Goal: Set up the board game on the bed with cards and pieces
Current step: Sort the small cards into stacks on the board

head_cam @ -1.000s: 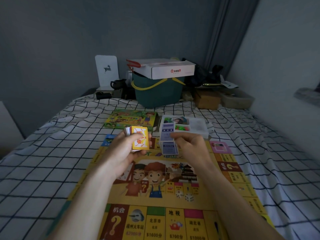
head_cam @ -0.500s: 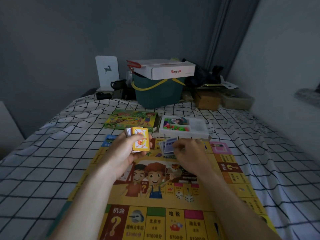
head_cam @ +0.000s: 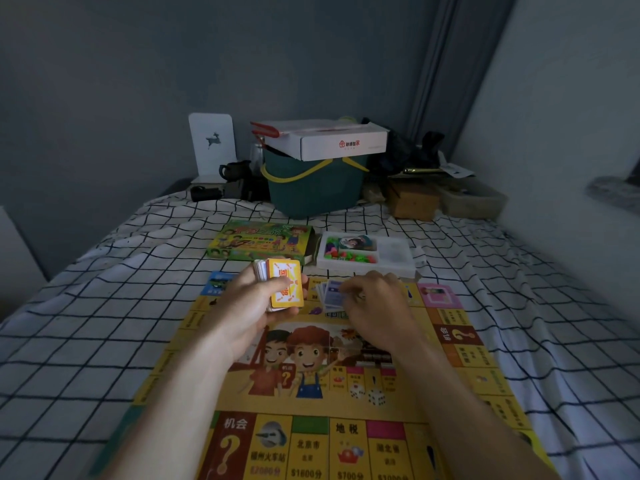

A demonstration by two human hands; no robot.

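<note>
On a bed [head_cam: 86, 306] covered with a white sheet crossed by dark grid lines, a yellow game board [head_cam: 346, 393] lies flat, with cartoon children drawn at its centre and property squares along its edges. Two white dice [head_cam: 367, 394] sit on the board just below the drawing.

Above the board's far end, the left hand [head_cam: 249, 306] grips a thick stack of cards [head_cam: 282, 284], fingers curled round its far side and thumb pressed across the orange-and-yellow top card. Just to its right, the right hand [head_cam: 375, 308] is lowered over a small fan of blue-purple cards [head_cam: 330, 293] lying on the board; its curled fingers appear to touch or pinch them, though blur makes the grip uncertain.

Beyond the board, a green game box [head_cam: 259, 242] lies on the sheet, and beside it on the right is a white tray [head_cam: 394, 258] holding small green and red pieces [head_cam: 353, 256].

At the head of the bed stands a dark green basket [head_cam: 311, 188] with a yellow handle, a white carton [head_cam: 329, 140] resting on top of it.
</note>
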